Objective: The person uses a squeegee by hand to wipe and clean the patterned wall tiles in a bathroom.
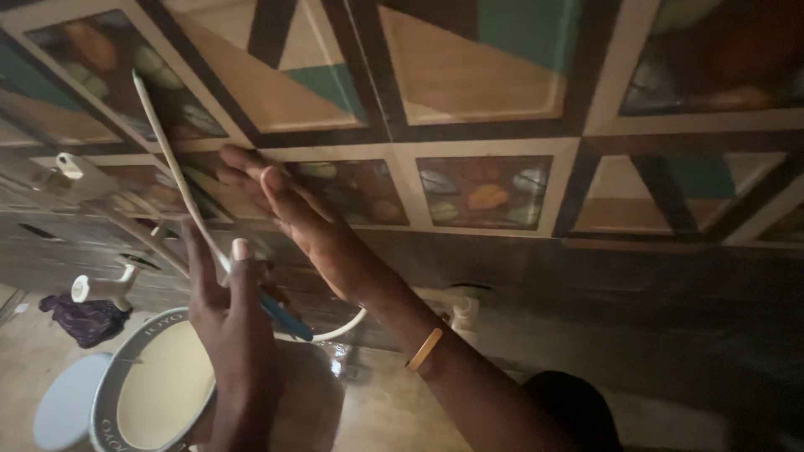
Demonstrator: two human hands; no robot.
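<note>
At seven o'clock stands an open paint bucket (159, 385). Above it the left hand (230, 322) pinches a thin blue-handled brush (180, 180), tip toward eleven o'clock. The right hand (314, 226) lies flat, fingers extended, against the patterned wall tiles (486, 192).

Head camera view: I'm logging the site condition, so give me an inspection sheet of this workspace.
Surface: decorated wall panel with framed squares in tan, teal and leaf patterns, dark wood trim.
Job's things: thin cream strip lying against the panel, with a teal-handled tool below it.
Clutter: open paint bucket of cream paint, pale blue lid beside it, dark cloth on the floor.
Hands: left hand grips the strip and tool; right hand lies flat and open on the panel, orange wristband on its wrist.
Cables: white hose curving along the wall base.
Surroundings: dim light; white pipe fittings at left.
</note>
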